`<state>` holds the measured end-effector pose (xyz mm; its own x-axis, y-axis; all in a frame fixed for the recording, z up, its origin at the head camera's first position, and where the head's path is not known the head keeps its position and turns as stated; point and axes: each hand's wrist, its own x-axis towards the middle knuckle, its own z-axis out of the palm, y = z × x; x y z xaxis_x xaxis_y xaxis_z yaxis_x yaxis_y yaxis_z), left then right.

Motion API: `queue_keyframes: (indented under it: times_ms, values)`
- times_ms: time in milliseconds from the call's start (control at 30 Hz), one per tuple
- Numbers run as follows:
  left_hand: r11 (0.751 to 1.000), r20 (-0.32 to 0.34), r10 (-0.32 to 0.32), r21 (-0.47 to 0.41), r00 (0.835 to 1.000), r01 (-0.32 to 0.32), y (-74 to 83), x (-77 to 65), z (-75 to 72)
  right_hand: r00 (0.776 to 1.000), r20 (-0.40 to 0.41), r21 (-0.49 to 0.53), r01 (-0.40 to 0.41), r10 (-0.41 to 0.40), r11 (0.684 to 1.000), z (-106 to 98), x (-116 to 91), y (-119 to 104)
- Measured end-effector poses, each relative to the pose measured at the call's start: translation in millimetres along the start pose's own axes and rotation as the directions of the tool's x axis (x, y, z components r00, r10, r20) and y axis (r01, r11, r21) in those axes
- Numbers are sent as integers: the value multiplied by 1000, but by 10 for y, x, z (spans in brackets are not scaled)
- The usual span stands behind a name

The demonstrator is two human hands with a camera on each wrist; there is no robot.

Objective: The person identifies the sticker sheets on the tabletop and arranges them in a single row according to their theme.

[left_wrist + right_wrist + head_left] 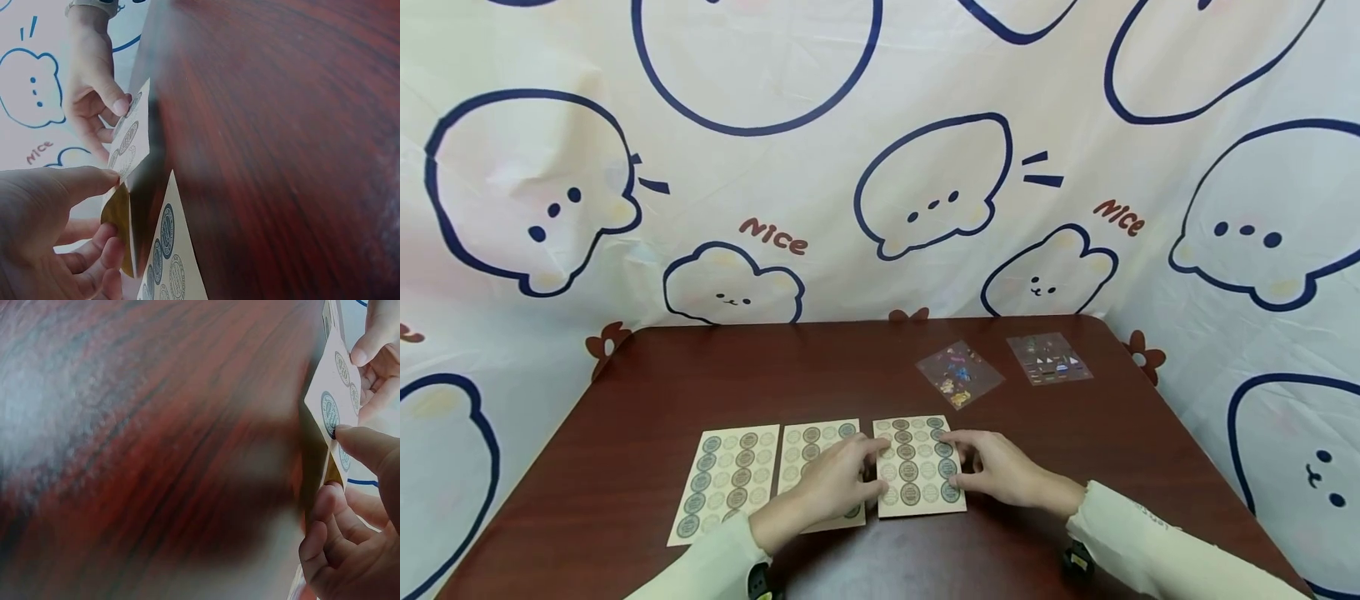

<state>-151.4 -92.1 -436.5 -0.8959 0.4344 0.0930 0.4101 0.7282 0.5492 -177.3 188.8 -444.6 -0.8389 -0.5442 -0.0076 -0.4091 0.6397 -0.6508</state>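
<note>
Both hands hold a cream sheet of round stickers (917, 467), printed in rows of grey, brown and pale circles. My left hand (835, 483) pinches its left edge, with the thumb on top in the left wrist view. On the opposite edge my right hand (1003, 471) pinches it, thumb over a printed circle (330, 412) in the right wrist view. The wrist views show the sheet raised off the table, with a shaded yellow-brown surface (117, 215) below it; I cannot tell whether that is its underside. A second sticker sheet (792, 446) lies partly hidden behind my left hand.
A third sticker sheet (726, 475) lies farther left on the dark red-brown table (647, 392). Toward the back right are two clear plastic packets, one with colourful small pieces (958, 372) and one with little shapes (1051, 360). A patterned cloth (827, 275) hangs behind.
</note>
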Motion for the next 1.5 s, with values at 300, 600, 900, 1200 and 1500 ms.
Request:
queue_keyframes:
  times_ms: [300,600,900,1200,1500]
  values:
    - [1000,3,-5,17,1000,5,-2,22,-14,1000,-7,-7,0,0,1000,12,21,29]
    - [1000,26,-18,12,999,18,-10,27,9,1000,9,2,-16,15,1000,36,23,39]
    - [999,14,-14,38,1000,14,-40,-1,69,1000,15,-2,-10,11,1000,62,27,51]
    - [999,11,14,39,1000,-15,-46,3,92,999,19,-18,-26,26,1000,45,37,46]
    - [1000,41,28,3,999,-28,-62,-21,94,999,35,-16,-29,29,999,79,29,48]
